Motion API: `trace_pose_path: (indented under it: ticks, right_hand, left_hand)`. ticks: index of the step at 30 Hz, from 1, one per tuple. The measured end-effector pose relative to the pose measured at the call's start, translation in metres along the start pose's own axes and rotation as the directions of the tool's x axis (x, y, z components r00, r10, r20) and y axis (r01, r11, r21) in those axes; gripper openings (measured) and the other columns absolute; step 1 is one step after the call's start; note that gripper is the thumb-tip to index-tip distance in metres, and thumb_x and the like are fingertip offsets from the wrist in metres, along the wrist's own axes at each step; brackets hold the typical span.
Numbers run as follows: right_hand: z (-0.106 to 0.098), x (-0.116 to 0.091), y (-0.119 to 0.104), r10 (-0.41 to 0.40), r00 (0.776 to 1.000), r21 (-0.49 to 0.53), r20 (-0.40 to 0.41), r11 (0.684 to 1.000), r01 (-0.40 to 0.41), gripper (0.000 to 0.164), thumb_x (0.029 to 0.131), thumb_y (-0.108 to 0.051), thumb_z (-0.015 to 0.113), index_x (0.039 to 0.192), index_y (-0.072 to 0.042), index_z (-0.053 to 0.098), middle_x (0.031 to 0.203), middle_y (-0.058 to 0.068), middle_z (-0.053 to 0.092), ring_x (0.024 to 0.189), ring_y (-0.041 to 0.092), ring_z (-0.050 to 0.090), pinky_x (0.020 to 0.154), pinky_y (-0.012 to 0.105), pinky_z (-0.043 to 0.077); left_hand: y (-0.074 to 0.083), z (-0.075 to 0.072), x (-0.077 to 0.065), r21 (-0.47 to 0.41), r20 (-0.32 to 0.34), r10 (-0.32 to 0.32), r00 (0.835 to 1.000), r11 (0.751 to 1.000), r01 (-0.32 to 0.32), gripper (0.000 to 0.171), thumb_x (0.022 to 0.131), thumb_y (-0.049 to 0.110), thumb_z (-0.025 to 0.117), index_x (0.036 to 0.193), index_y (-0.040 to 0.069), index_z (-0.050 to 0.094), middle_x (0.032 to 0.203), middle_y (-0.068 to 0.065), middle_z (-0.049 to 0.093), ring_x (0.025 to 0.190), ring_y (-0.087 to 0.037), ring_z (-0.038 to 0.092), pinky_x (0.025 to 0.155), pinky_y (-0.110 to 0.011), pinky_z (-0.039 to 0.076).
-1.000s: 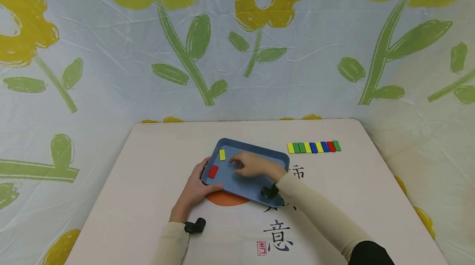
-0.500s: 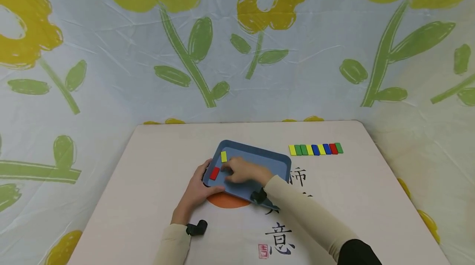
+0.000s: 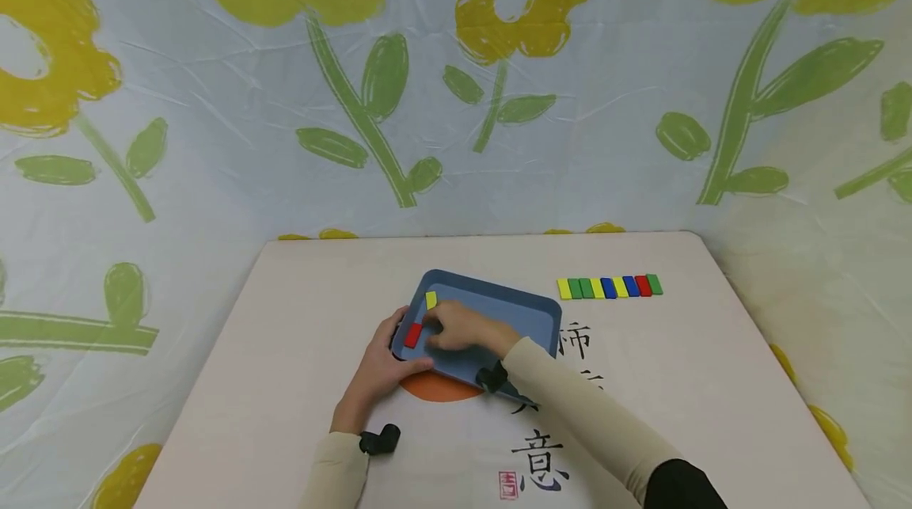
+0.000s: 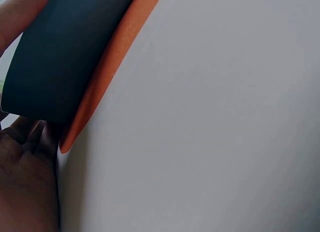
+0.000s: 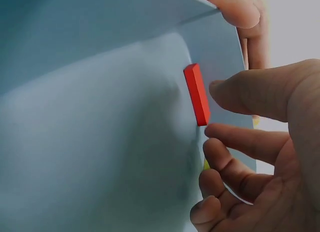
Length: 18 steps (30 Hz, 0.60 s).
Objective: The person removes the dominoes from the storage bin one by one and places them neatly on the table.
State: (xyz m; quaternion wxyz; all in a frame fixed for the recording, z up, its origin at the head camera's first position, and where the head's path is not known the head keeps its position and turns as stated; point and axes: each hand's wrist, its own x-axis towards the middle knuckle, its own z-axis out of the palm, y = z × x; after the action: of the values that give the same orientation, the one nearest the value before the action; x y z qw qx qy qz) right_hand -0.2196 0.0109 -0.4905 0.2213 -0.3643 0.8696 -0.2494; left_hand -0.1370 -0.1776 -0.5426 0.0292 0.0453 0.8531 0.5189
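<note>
My left hand [image 3: 378, 362] grips the left end of a blue rectangular tray [image 3: 492, 285], thumb along the near rim and fingers round the left side. In the left wrist view the thumb lies against the tray's outer wall [image 4: 60, 66]. Inside the tray a red block [image 3: 412, 336] lies near the left wall. Just beyond it is a yellow block [image 3: 431, 300], partly covered by my right hand [image 3: 463, 327]. In the right wrist view, that hand's thumb and bent fingers are spread apart close to the red block [image 5: 197, 94], with nothing gripped between them.
Several yellow, green, blue and red blocks [image 3: 609, 287] form a row on the table [image 3: 285, 311], right of the tray. Under the tray's near edge, an orange printed circle [image 3: 438, 389] shows, with black printed characters [image 3: 539, 461] nearer me. Flowered cloth [image 3: 235, 97] surrounds the table.
My right hand has moved left across the tray, up to the red block, and now partly covers the yellow one. The left hand keeps its grip on the tray.
</note>
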Motion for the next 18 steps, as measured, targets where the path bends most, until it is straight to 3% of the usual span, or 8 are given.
trace_pose_path:
  ticks: [10,13,16,18]
  right_hand:
    - [-0.0027,-0.0021,-0.0029,-0.015,0.999,0.016,0.035,1.000,0.015,0.042,0.091,-0.022,0.064,0.128,-0.002,0.062,0.124,0.008,0.066,0.112,0.017,0.060,0.098,0.032,0.050]
    - [-0.0025,-0.0015,-0.0025,-0.029,0.999,0.010,0.041,1.000,0.029,0.042,0.090,-0.023,0.065,0.127,-0.003,0.063,0.107,0.004,0.068,0.091,0.012,0.060,0.080,0.024,0.051]
    - [-0.0008,0.0002,-0.0012,-0.052,0.998,0.015,0.047,0.999,0.051,0.041,0.090,-0.021,0.065,0.126,-0.002,0.062,0.080,0.000,0.059,0.066,0.009,0.049,0.058,0.021,0.039]
    - [0.0004,0.0012,-0.0002,-0.051,0.997,0.027,0.056,0.998,0.050,0.043,0.090,-0.020,0.065,0.129,-0.002,0.060,0.074,-0.002,0.053,0.061,0.008,0.045,0.054,0.020,0.035]
  left_hand:
    - [-0.0001,-0.0005,0.0005,-0.005,-0.001,0.021,1.000,1.000,-0.021,0.101,0.067,0.045,0.086,0.151,0.026,0.031,0.147,-0.003,0.040,0.132,-0.026,0.042,0.107,-0.055,0.037]
    - [0.0001,-0.0009,0.0005,-0.011,-0.002,0.020,1.000,1.000,-0.020,0.101,0.068,0.044,0.086,0.151,0.026,0.031,0.147,-0.002,0.040,0.132,-0.025,0.042,0.107,-0.054,0.038]
    - [0.0002,-0.0007,0.0006,-0.008,0.003,0.014,1.000,1.000,-0.014,0.101,0.068,0.044,0.086,0.151,0.027,0.031,0.148,-0.001,0.039,0.133,-0.026,0.041,0.108,-0.055,0.037]
    - [0.0005,-0.0006,0.0006,-0.004,0.007,0.009,1.000,1.000,-0.009,0.101,0.068,0.044,0.086,0.151,0.028,0.030,0.149,-0.002,0.038,0.134,-0.027,0.040,0.108,-0.055,0.036]
